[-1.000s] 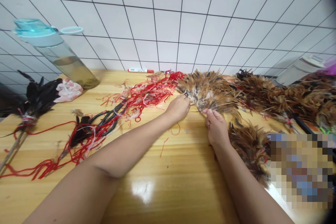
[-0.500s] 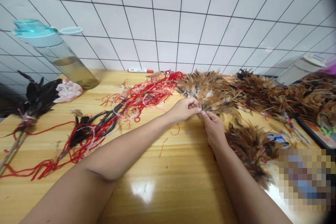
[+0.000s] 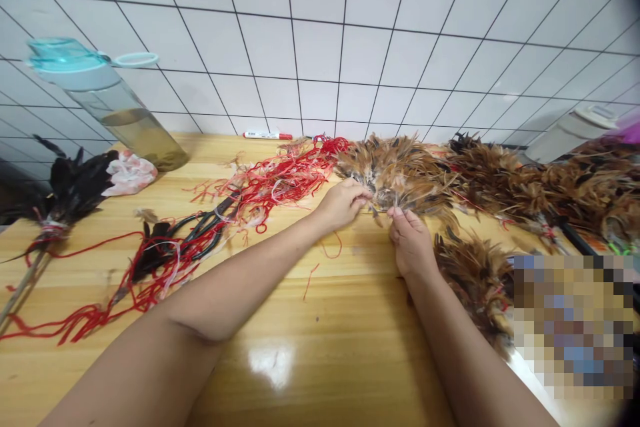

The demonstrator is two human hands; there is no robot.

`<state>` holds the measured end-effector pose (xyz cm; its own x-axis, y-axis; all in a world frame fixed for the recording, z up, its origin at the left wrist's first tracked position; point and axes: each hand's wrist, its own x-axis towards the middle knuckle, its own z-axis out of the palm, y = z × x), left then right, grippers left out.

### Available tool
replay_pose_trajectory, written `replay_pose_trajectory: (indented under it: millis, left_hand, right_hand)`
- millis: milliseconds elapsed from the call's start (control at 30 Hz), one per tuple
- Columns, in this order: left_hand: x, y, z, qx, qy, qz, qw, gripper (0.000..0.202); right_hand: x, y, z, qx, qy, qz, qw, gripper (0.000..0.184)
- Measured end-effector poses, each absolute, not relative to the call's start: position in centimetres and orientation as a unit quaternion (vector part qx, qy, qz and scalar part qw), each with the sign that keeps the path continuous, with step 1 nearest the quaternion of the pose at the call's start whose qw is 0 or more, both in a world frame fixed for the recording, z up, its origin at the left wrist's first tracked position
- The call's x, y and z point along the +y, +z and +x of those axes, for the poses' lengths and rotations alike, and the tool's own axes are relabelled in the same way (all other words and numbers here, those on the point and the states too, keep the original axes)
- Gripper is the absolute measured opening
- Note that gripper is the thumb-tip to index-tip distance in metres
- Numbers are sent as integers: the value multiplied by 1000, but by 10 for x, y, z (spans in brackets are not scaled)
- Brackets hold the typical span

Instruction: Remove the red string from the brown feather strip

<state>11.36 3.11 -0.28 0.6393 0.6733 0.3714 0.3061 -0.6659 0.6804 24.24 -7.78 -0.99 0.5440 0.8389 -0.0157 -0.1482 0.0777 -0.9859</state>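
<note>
At one o'clock on wooden desk (image 3: pixel 340 327), fanned brown feather pile (image 3: pixel 410 170) lay, red string tangle (image 3: pixel 300 177) at its nine o'clock. Left hand (image 3: pixel 344 203), right hand (image 3: pixel 413 240) at pile's near edge, fingers curled, nearly closed; whether tips met or gripped feathers, couldn't tell.

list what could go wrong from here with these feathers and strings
Both the left hand and the right hand are right at the edge of the brown feather pile, so a sleeve-free wrist or finger might brush some feathers out of place.

The black-handled scissors lie tangled among red strings, so lifting them could drag or snag the strands.
</note>
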Motion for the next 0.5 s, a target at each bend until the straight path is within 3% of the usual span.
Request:
replay_pose_trajectory:
  millis: [233, 400, 500]
  left_hand:
    - [31, -16, 116, 193, 241, 943, 121, 29]
    - [27, -9, 112, 218, 207, 945, 124, 21]
    - [28, -3, 110, 250, 231, 922, 185, 14]
  right_hand:
    - [-78, -7, 243, -283, 379, -559, 681, 38]
    - [-79, -10, 242, -292, 367, -566, 678, 36]
    - [-79, -13, 242, -316, 339, -582, 668, 36]
